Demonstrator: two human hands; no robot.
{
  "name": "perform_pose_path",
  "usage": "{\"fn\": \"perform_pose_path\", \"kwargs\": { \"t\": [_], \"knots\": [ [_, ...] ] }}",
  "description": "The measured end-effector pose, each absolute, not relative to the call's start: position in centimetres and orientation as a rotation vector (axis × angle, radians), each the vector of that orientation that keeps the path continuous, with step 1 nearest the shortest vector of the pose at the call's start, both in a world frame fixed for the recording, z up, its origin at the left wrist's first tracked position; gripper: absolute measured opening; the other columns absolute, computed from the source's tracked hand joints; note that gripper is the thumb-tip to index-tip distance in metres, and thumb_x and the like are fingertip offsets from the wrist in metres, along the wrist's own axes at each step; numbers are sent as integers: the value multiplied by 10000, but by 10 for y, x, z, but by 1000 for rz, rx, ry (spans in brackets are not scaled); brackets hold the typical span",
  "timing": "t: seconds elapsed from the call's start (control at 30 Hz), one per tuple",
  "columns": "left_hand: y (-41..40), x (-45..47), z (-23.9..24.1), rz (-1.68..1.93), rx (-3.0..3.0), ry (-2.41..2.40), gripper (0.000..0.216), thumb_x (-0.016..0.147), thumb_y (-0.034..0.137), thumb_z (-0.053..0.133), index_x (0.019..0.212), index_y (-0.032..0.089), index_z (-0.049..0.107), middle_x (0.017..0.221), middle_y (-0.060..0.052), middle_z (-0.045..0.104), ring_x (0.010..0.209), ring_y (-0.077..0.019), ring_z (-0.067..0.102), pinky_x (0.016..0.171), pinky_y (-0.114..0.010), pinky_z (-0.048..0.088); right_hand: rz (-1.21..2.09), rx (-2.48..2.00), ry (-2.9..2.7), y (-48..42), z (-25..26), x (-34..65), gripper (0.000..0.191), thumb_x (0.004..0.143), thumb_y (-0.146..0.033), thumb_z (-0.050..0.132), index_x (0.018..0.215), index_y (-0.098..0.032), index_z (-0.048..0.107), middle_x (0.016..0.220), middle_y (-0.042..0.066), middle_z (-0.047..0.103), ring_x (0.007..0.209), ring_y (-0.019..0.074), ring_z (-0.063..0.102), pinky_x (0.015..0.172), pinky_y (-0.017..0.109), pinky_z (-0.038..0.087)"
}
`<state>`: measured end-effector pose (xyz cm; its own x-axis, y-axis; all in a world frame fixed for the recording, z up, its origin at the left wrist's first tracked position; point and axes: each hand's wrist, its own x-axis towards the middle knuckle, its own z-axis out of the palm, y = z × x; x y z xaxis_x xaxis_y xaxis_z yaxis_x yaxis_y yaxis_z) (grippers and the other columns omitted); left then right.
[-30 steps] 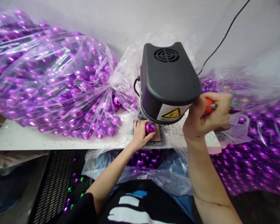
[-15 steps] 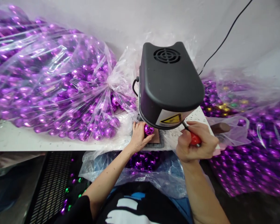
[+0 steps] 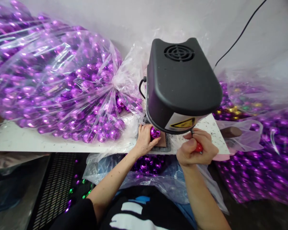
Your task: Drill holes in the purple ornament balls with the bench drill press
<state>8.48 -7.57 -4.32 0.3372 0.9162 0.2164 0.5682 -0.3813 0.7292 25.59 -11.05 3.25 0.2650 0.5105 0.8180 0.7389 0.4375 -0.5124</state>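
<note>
Head view: left hand (image 3: 144, 140) pinches 1 purple ball (image 3: 155, 132) on the brown pad (image 3: 162, 142) under the black machine (image 3: 181, 84). Right hand (image 3: 196, 148), fist closed, grips the red-knobbed lever (image 3: 198, 147), low at the table's (image 3: 26, 140) near edge. Judging by that, this ball is mid-press; the tied bag (image 3: 55, 83) far left lies full of such balls.

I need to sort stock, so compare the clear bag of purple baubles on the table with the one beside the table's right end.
The tied clear bag of purple baubles on the white table is bunched shut; the clear bag at the right lies open. The first sits on the tabletop, the second lower, beside it. The second shows some gold baubles. Both are clear plastic.
</note>
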Motion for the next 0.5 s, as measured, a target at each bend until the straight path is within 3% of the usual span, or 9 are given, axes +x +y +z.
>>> {"fn": "perform_pose_path", "kwargs": {
  "t": [0.2, 0.5],
  "knots": [
    [-76, 85, -43, 834, 2057, 1291, 421, 914, 404, 648, 1266, 198, 542, 1250, -130, 637, 1232, -308, 551, 1172, -544, 324, -388, -1050, -1255, -103, 33, 250, 164, 850, -245, 550, 976, -324, 620, 692, 2, 596, 679, 233, 624, 665, 452, 530],
    [-76, 84, -39, 877, 2080, 1279, 455, 914, 388, 657, 1297, 194, 505, 1256, -122, 640, 1212, -288, 562, 1199, -521, 277, -380, -1072, -1405, -103, 9, 258, 225, 823, -173, 539, 1021, -256, 608, 782, 22, 639, 804, 202, 638, 755, 418, 559]
  ]
}}
